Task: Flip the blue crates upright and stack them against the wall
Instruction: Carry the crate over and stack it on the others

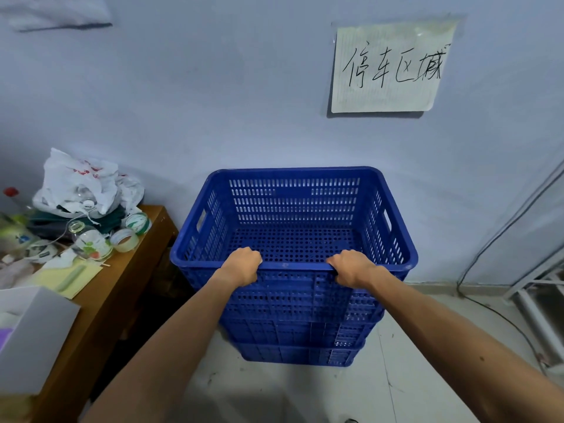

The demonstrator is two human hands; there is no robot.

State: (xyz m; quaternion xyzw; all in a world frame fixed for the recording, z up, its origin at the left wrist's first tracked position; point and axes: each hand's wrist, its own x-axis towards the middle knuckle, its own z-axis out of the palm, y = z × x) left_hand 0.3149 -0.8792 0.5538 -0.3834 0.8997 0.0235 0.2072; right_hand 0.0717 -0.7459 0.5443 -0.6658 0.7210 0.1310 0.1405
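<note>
Both hands, left (242, 265) and right (354, 267), clenched on top crate (293, 209) near rim (upright, empty, stacked).

Both bare arms reach forward, nearly straight, forearms angling in toward each other. The left hand (242, 266) is curled into a closed grip, knuckles up, fingers hooked over and out of sight. The right hand (354, 268) mirrors it just alongside, wrist level, fist clenched the same way.
</note>
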